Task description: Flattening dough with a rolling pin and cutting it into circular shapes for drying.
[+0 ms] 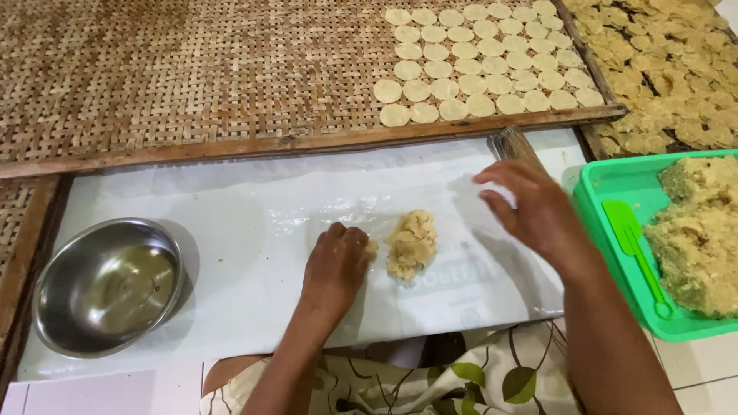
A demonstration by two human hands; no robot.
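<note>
White tiled floor, woven bamboo mat, wooden frame

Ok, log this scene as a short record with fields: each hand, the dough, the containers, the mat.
left hand: left hand rests on the white plastic sheet, fingers touching a small bit of dough beside the lump
right hand: right hand above the sheet, fingers curled around something white
dough lump: dough lump lies on the sheet between the hands
bowl: metal bowl at the sheet's left end
green tray: green tray at right, holding more dough and a green spatula
woven mat: woven mat beyond the sheet, with rows of flat pale discs
</note>
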